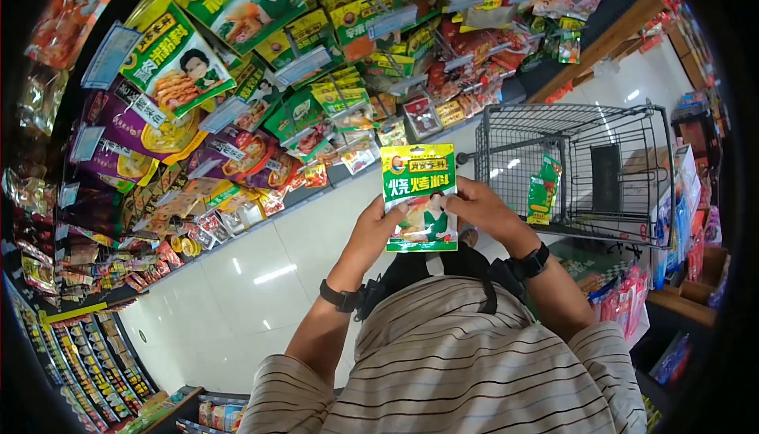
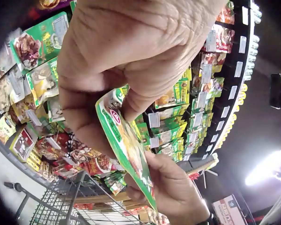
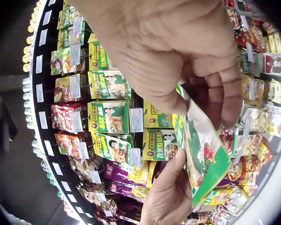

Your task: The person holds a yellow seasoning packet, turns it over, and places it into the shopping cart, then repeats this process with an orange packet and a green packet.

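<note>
A green and yellow seasoning packet (image 1: 419, 177) with a picture of a person on its front is held up before the chest, face toward the head camera. My left hand (image 1: 369, 228) pinches its left edge, thumb on the front and fingers behind. At the opposite edge my right hand (image 1: 484, 211) grips it the same way. In the left wrist view the packet (image 2: 126, 145) is seen nearly edge-on between both hands. The right wrist view shows the packet (image 3: 201, 150) slanted, with the right thumb along its upper edge.
Hanging seasoning packets (image 1: 237, 7) with price tags fill the shelf rack ahead and to the left. A wire shopping cart (image 1: 609, 118) stands at the right, with another green packet (image 1: 544, 189) in it. Pale floor tiles (image 1: 229, 276) run along the aisle.
</note>
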`<state>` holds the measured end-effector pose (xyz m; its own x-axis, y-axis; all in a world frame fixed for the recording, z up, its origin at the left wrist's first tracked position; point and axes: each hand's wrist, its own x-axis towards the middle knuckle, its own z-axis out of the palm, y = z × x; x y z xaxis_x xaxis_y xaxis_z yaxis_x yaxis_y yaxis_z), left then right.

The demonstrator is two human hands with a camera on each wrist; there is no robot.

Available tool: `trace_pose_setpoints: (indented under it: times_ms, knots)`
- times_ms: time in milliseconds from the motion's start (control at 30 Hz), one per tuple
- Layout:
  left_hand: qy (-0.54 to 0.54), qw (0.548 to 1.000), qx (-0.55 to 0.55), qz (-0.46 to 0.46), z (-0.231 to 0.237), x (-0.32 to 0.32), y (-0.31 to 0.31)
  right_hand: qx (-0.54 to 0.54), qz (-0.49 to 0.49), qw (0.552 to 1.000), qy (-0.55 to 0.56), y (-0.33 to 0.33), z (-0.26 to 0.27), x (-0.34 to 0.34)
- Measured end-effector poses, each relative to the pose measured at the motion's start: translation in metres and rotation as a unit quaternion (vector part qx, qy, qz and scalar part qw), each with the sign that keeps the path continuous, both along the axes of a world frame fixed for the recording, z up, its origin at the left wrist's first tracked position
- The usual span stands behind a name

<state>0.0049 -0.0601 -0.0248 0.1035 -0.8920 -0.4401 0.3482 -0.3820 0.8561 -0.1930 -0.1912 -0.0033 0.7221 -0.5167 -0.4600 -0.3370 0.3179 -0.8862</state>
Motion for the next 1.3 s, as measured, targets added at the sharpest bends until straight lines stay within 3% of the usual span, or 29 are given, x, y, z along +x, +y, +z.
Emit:
trace_pose_setpoints:
  times_ms: [733, 1300]
  knots:
    - [0.006, 1.000, 0.008, -0.007, -0.002, 0.002, -0.027, 0.006, -0.065, 0.998, -0.007, -0.008, -0.004, -0.004]
    - [0.039, 0.998, 0.022, 0.043, -0.019, 0.009, -0.009, 0.007, -0.034, 0.999, 0.035, 0.001, -0.004, 0.010]
